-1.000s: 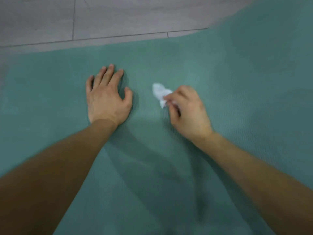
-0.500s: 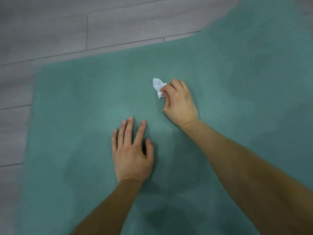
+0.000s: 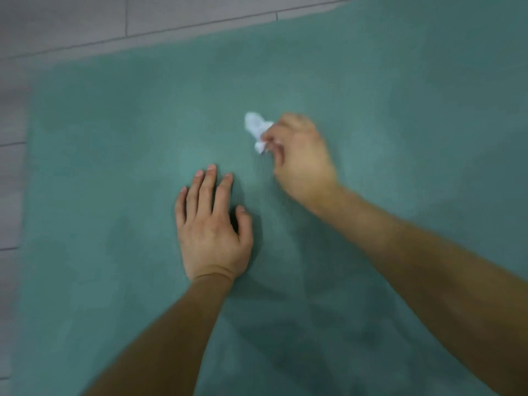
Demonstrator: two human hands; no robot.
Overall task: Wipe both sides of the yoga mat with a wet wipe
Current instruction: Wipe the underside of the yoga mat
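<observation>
A teal yoga mat (image 3: 108, 155) lies flat on the floor and fills most of the view. My right hand (image 3: 300, 158) pinches a crumpled white wet wipe (image 3: 255, 128) and holds it down on the mat near the middle. Part of the wipe is hidden under the fingers. My left hand (image 3: 213, 227) rests flat on the mat, palm down with fingers straight, just left of and nearer to me than the right hand. The picture is slightly blurred.
Grey wood-look floor (image 3: 85, 21) shows beyond the mat's far edge and along its left edge. The mat's far left corner lies at the upper left of the view.
My left hand came back toward me on the mat, from level with the right hand to behind it. The right hand kept the wipe and shifted slightly on the mat. The view swung.
</observation>
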